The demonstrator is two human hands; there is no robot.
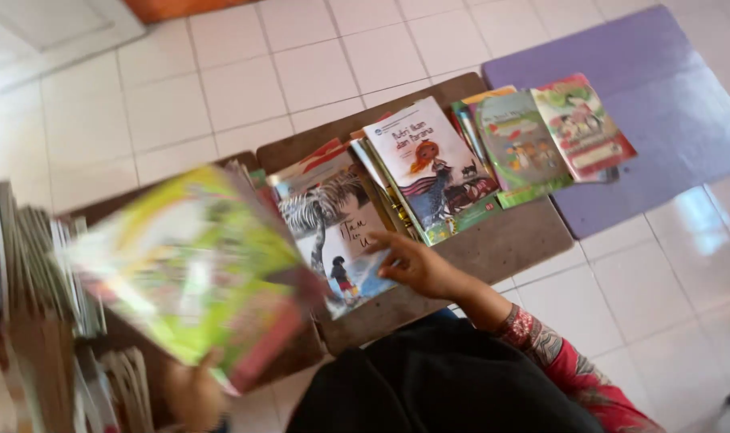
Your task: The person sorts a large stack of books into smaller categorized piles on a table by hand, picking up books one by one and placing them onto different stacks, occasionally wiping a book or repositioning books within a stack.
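Observation:
My left hand (195, 393) grips the lower edge of a green and yellow picture book (192, 269), blurred, lifted above the low table at the left. My right hand (417, 265) rests with fingers spread on a book with a palm tree and a small child on its cover (333, 232), lying on the brown low table (509, 240). To its right lies a white book showing a red-haired girl (433, 168). Further right sit a green-covered book (517, 148) and a pale book with a red band (581, 124).
A row of upright thin books (36, 256) stands at the left edge. A purple mat (654, 112) covers the white tiled floor (245, 88) at the upper right. My dark lap (437, 385) and patterned red sleeve (565, 369) fill the bottom.

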